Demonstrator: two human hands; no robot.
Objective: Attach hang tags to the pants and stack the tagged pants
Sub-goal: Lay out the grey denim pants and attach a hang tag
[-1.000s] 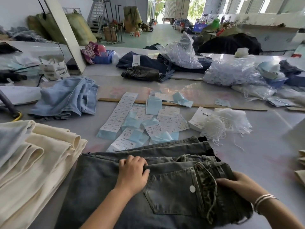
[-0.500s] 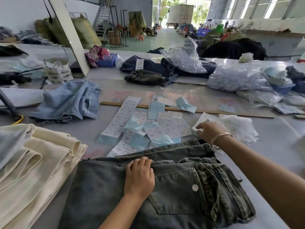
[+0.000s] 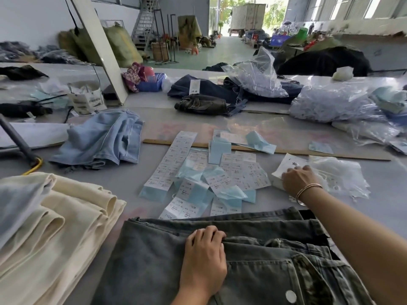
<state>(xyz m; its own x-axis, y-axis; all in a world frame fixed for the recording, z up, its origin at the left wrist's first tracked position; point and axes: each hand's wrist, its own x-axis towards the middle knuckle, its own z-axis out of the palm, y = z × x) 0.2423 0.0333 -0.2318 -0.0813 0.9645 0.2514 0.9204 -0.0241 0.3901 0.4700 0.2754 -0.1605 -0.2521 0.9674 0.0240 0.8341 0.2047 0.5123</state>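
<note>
1. Head view, far left: a stack of cream pants (image 3: 57, 227) lies folded at the near edge of the grey table (image 3: 385, 194).
2. Behind that stack, a crumpled pair of light blue jeans (image 3: 99, 139) sits well apart from the work area.
3. At centre, sheets of printed labels (image 3: 176, 159) and pale blue backing papers (image 3: 220, 148) are spread loosely, overlapping one another, in front of a long wooden ruler (image 3: 330, 154).
4. Nearest the camera, grey denim pants (image 3: 253, 256) lie flat on the table, waistband toward the right.
5. Left hand (image 3: 203, 258) presses palm-down on the grey pants, fingers curled over a fold of the fabric.
6. Right hand (image 3: 299, 180), with bangles (image 3: 308, 189) at the wrist, rests on a small stack of white hang tags (image 3: 286, 168); whether the fingers pinch a tag I cannot tell.
7. Just right of the tags, a clear plastic bag of white strings (image 3: 339, 175) lies touching them.
</note>
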